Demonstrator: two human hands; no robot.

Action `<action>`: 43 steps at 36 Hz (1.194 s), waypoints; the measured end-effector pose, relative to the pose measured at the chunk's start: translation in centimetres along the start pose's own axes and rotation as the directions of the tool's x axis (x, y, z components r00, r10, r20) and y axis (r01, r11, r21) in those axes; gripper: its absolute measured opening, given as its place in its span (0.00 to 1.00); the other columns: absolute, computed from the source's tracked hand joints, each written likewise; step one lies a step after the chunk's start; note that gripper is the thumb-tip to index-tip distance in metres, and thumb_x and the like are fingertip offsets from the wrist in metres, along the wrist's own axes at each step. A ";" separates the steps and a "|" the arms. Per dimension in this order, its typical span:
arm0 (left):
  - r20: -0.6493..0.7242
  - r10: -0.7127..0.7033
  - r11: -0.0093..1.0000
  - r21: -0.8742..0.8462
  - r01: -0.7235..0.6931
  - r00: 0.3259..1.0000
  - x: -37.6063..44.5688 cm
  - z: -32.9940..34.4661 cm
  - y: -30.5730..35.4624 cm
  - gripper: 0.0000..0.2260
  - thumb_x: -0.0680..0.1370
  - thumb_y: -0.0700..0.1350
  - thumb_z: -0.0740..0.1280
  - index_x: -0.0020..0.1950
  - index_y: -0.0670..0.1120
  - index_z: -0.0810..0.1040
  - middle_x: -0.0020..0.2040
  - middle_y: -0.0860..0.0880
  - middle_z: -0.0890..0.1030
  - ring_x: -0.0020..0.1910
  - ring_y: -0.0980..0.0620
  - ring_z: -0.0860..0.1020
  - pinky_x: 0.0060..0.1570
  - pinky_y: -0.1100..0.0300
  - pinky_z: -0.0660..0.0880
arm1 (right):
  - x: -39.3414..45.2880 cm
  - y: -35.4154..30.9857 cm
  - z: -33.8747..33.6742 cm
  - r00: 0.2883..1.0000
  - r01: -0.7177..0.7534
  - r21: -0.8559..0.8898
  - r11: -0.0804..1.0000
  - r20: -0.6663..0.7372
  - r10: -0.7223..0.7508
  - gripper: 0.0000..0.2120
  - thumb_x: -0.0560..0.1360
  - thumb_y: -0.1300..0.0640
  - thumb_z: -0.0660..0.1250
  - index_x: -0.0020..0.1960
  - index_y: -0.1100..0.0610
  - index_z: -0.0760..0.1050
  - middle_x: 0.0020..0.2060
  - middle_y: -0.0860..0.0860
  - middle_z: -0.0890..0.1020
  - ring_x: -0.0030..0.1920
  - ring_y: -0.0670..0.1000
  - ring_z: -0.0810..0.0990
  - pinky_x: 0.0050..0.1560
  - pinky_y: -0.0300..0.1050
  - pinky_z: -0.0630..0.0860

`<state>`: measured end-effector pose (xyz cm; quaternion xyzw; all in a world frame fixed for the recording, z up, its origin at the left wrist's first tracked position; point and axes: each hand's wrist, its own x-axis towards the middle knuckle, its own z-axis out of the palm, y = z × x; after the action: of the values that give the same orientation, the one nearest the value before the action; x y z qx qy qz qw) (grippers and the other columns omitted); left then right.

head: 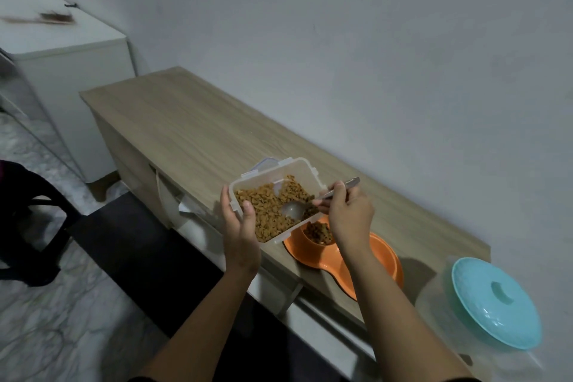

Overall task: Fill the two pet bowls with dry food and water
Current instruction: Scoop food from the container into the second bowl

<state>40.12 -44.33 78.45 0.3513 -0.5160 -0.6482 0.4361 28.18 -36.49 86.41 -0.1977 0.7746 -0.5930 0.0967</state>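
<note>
An orange double pet bowl [366, 267] rests on the wooden cabinet top [192, 121]. Its far bowl holds brown dry food [319, 232]; the near bowl is mostly hidden by my right arm. My left hand [238, 226] grips the near end of a clear plastic container [276, 205] of dry food, held above the far bowl. My right hand [347, 214] holds a metal spoon [294, 209] by its handle, the spoon's bowl lying in the food inside the container.
A clear jug with a turquoise lid [493, 304] stands at the right end of the cabinet. A white appliance [62, 49] is at the left, a black chair [28, 214] on the marble floor, a dark mat [139, 245] below the cabinet.
</note>
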 end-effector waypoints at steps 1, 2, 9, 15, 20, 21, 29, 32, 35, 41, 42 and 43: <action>0.009 -0.003 1.000 0.000 0.003 1.000 -0.1 0.1 0.2 0.30 0.76 0.58 0.55 0.77 0.59 0.51 0.71 0.46 0.66 0.62 0.52 0.73 0.49 0.64 0.77 | 0.0 0.1 0.2 1.000 -0.022 -0.005 1.000 0.011 0.022 0.11 0.81 0.58 0.56 0.43 0.56 0.74 0.34 0.55 0.84 0.36 0.52 0.86 0.44 0.53 0.83; 0.015 -0.008 1.000 -0.008 0.008 1.000 -0.3 0.1 0.3 0.30 0.76 0.58 0.55 0.77 0.59 0.51 0.71 0.46 0.66 0.62 0.51 0.73 0.51 0.60 0.77 | -0.1 0.2 0.4 0.998 -0.049 -0.010 0.999 0.023 0.050 0.11 0.81 0.58 0.55 0.45 0.58 0.75 0.33 0.56 0.84 0.36 0.52 0.86 0.44 0.52 0.83; 0.030 -0.040 0.999 -0.004 0.040 0.999 -0.5 0.3 0.5 0.29 0.76 0.57 0.56 0.77 0.61 0.52 0.71 0.48 0.66 0.61 0.54 0.75 0.52 0.60 0.79 | -0.5 0.0 1.2 0.958 -0.281 0.146 0.949 0.097 0.268 0.12 0.82 0.58 0.56 0.47 0.64 0.74 0.31 0.58 0.83 0.31 0.50 0.84 0.34 0.40 0.81; 0.047 -0.032 0.997 0.066 0.029 0.998 -0.4 0.3 0.7 0.29 0.76 0.59 0.55 0.76 0.63 0.50 0.74 0.47 0.64 0.67 0.47 0.72 0.58 0.52 0.77 | -0.5 0.3 0.9 0.913 -0.407 0.249 0.879 0.127 0.387 0.11 0.82 0.58 0.56 0.48 0.63 0.72 0.31 0.57 0.83 0.31 0.50 0.84 0.32 0.38 0.80; 0.035 -0.074 0.997 0.031 0.073 0.997 -0.6 0.6 0.2 0.25 0.82 0.53 0.55 0.77 0.60 0.50 0.71 0.47 0.68 0.56 0.58 0.76 0.40 0.69 0.77 | -0.4 0.1 0.7 0.894 -0.445 0.322 0.836 0.102 0.437 0.09 0.82 0.58 0.56 0.51 0.63 0.72 0.30 0.57 0.83 0.29 0.48 0.84 0.32 0.37 0.81; 0.026 -0.085 0.996 0.014 0.084 0.996 -0.6 0.7 0.3 0.25 0.83 0.52 0.55 0.78 0.59 0.50 0.70 0.47 0.68 0.55 0.59 0.76 0.39 0.69 0.77 | -0.3 0.1 0.6 0.894 -0.442 0.338 0.831 0.088 0.439 0.09 0.82 0.59 0.56 0.51 0.63 0.72 0.32 0.58 0.83 0.28 0.48 0.84 0.31 0.37 0.81; -0.081 -0.128 0.992 -0.011 0.128 0.988 0.0 0.7 -0.1 0.31 0.75 0.59 0.55 0.77 0.58 0.51 0.74 0.45 0.66 0.65 0.50 0.72 0.60 0.54 0.72 | 0.7 0.1 -0.3 0.897 -0.399 0.414 0.818 -0.009 0.442 0.09 0.82 0.59 0.56 0.49 0.63 0.73 0.39 0.61 0.83 0.28 0.48 0.84 0.31 0.36 0.81; -0.094 -0.149 0.989 -0.003 0.150 0.984 0.0 0.7 -0.2 0.30 0.75 0.60 0.55 0.77 0.60 0.52 0.73 0.44 0.66 0.66 0.47 0.73 0.64 0.47 0.73 | 1.0 0.2 -0.6 0.887 -0.400 0.439 0.804 -0.034 0.460 0.09 0.82 0.60 0.56 0.50 0.63 0.73 0.39 0.61 0.83 0.29 0.49 0.84 0.32 0.37 0.82; -0.105 -0.155 0.988 -0.011 0.155 0.982 0.2 0.7 -0.5 0.30 0.76 0.59 0.55 0.77 0.59 0.52 0.72 0.44 0.67 0.65 0.46 0.73 0.64 0.47 0.73 | 1.4 0.0 -1.0 0.872 -0.399 0.475 0.784 -0.069 0.485 0.10 0.82 0.60 0.56 0.45 0.61 0.73 0.35 0.60 0.82 0.28 0.49 0.84 0.36 0.40 0.83; -0.161 -0.150 0.989 -0.028 0.147 0.976 0.9 0.3 -1.2 0.23 0.83 0.52 0.53 0.78 0.57 0.51 0.71 0.43 0.67 0.61 0.48 0.73 0.59 0.53 0.72 | 2.8 0.4 -2.3 0.851 -0.349 0.556 0.754 -0.149 0.504 0.11 0.81 0.63 0.56 0.41 0.62 0.71 0.33 0.60 0.81 0.25 0.49 0.83 0.29 0.37 0.81; -0.171 -0.148 0.989 -0.023 0.146 0.974 1.0 0.1 -1.2 0.23 0.83 0.52 0.53 0.78 0.57 0.51 0.71 0.43 0.67 0.61 0.48 0.73 0.59 0.53 0.72 | 2.9 0.5 -2.6 0.848 -0.332 0.569 0.752 -0.169 0.502 0.11 0.81 0.64 0.56 0.40 0.62 0.71 0.32 0.60 0.80 0.25 0.49 0.82 0.30 0.37 0.81; -0.182 -0.144 0.989 -0.020 0.143 0.973 1.2 0.0 -1.3 0.24 0.83 0.53 0.53 0.78 0.57 0.51 0.72 0.42 0.66 0.61 0.48 0.73 0.60 0.52 0.72 | 3.1 0.5 -2.9 0.845 -0.315 0.577 0.754 -0.191 0.499 0.12 0.80 0.64 0.56 0.39 0.61 0.70 0.32 0.59 0.80 0.25 0.49 0.82 0.31 0.38 0.81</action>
<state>39.44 -45.33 77.21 0.4442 -0.4448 -0.6449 0.4347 24.22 -35.14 86.99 0.1158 0.6118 -0.7693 0.1429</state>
